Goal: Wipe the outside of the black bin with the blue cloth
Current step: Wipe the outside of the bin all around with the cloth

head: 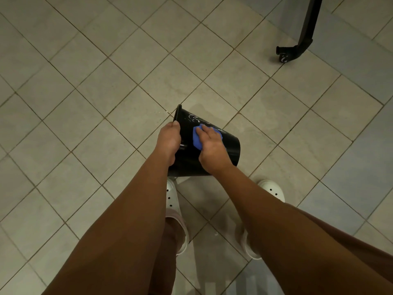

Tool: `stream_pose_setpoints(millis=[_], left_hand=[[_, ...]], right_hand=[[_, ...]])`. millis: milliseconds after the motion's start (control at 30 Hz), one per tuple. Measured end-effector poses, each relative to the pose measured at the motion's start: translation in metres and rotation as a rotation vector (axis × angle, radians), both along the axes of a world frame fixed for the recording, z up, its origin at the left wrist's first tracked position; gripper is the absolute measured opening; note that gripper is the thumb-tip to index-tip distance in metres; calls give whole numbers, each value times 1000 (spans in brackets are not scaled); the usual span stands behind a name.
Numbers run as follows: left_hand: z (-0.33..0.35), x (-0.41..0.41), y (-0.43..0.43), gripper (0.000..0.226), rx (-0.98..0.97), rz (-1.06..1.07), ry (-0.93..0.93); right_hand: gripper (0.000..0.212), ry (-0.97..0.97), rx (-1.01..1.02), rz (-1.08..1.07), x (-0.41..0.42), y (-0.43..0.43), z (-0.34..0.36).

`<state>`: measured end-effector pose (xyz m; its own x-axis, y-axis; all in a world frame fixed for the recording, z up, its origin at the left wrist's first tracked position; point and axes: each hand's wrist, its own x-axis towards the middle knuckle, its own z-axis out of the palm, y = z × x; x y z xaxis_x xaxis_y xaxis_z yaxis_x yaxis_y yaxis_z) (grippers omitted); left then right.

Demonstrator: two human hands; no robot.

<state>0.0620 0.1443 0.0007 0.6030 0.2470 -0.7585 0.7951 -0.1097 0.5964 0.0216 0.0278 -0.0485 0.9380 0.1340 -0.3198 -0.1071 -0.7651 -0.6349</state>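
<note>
Wiping: right hand [210, 145] laid palm-down on the blue cloth [196, 139], fingers [204, 129] slightly spread, pressing it against the outer wall of the black bin [232, 149].
Holding: left hand [169, 138] curled round the bin's rim [178, 111], knuckles up, just left of the cloth.
Black bin: centre of frame, a little below the middle; tipped on its side with the open rim toward the upper left and the base toward the lower right; cannot tell whether touching the floor.
Blue cloth: bunched, mostly hidden beneath the right hand, showing at the left of the fingers; touching the bin's upward-facing side, between the two hands.
White marks [195, 118]: smeared across the bin's wall just above the cloth.
Floor [106, 81]: pale square tiles with dark grout lines running diagonally across the whole frame.
White clogs: one [172, 196] directly below the bin, the other [273, 189] to the lower right of it, both partly hidden by the forearms.
Black furniture leg [306, 28]: upper right corner, slanting down to a small foot on the tiles, well apart from the bin.
</note>
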Motion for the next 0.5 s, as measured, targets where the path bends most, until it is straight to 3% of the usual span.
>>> stream_pose_setpoints(millis=[233, 300, 367, 433, 500], left_hand=[[6, 5, 8, 44, -90, 60, 133], [10, 8, 3, 38, -119, 58, 121], [9, 12, -1, 50, -117, 64, 131], [6, 14, -3, 58, -88, 48, 145], [5, 14, -2, 52, -52, 15, 143]], right_hand=[[56, -134, 142, -131, -22, -13, -6], [46, -216, 99, -94, -28, -20, -7], [41, -261, 63, -60, -33, -25, -10], [45, -256, 63, -58, -38, -25, -12], [56, -225, 85, -30, -45, -23, -12]])
